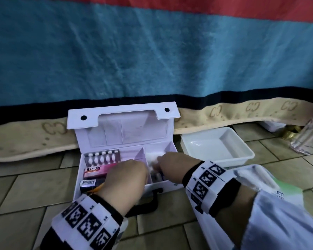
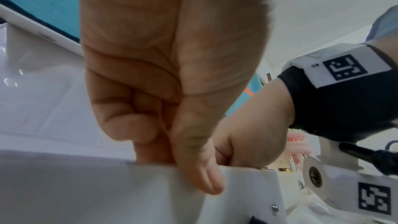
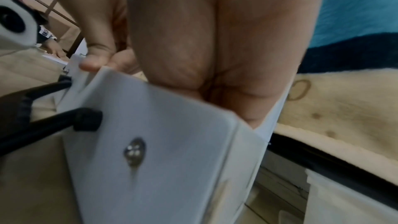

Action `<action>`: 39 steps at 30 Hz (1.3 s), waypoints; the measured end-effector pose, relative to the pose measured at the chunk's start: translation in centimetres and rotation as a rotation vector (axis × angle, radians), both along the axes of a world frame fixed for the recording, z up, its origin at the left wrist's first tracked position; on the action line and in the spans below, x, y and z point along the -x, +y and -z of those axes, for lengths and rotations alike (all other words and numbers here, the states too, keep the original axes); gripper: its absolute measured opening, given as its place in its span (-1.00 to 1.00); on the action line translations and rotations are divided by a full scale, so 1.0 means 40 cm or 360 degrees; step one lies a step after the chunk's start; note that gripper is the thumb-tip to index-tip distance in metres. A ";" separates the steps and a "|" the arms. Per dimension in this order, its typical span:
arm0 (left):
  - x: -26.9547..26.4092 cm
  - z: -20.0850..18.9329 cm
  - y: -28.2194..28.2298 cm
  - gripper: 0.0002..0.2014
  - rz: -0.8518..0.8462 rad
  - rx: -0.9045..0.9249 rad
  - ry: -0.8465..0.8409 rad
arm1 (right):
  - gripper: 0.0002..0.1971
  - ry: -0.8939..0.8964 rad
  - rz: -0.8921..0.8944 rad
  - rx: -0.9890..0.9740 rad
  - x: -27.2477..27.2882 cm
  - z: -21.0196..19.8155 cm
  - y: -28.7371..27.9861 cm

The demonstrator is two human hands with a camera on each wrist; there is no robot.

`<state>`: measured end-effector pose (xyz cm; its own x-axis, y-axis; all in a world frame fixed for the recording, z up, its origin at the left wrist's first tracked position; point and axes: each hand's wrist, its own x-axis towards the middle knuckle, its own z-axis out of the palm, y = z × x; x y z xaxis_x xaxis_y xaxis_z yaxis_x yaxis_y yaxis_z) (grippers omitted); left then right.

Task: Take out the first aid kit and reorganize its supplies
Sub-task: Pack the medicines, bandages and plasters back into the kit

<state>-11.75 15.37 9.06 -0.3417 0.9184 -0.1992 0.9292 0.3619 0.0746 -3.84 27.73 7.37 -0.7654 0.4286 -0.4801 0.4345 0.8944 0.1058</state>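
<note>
The white first aid kit (image 1: 123, 130) stands open on the tiled floor, lid upright. Its left compartment holds a blister pack (image 1: 103, 156), a pink Bacidin box (image 1: 96, 171) and a black item with a barcode (image 1: 89, 184). My left hand (image 1: 126, 175) sits at the front wall (image 2: 86, 185) by the divider, thumb (image 2: 200, 176) outside and curled fingers inside, gripping the wall. My right hand (image 1: 170, 165) reaches down into the right compartment, among white cotton (image 1: 153, 154) and small bottles. The kit's wall (image 3: 161, 125) hides its fingertips in the right wrist view.
An empty white tray (image 1: 217, 147) lies on the floor right of the kit. A blue, black and beige blanket (image 1: 152, 51) hangs right behind it. A clear container (image 1: 307, 139) stands at far right. The kit's black handle (image 1: 148, 201) lies in front, toward me.
</note>
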 end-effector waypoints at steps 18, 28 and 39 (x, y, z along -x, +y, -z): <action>0.027 0.010 0.024 -0.89 -0.0018 0.0047 -0.0151 | -0.47 0.1057 0.0495 0.0229 -0.181 -0.157 0.027; 0.018 -0.007 0.027 -0.85 0.0054 0.0078 -0.0107 | -0.54 0.0464 0.0459 0.0176 -0.370 -0.049 0.015; 0.017 -0.012 0.022 -0.90 -0.0033 0.0102 -0.0190 | -0.76 0.0246 0.0398 0.0066 -0.297 0.010 0.041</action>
<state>-12.43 16.26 9.56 -0.3308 0.8956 -0.2975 0.9074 0.3885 0.1604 8.04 29.37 6.97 -0.7041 0.5952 -0.3873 0.6498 0.7599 -0.0134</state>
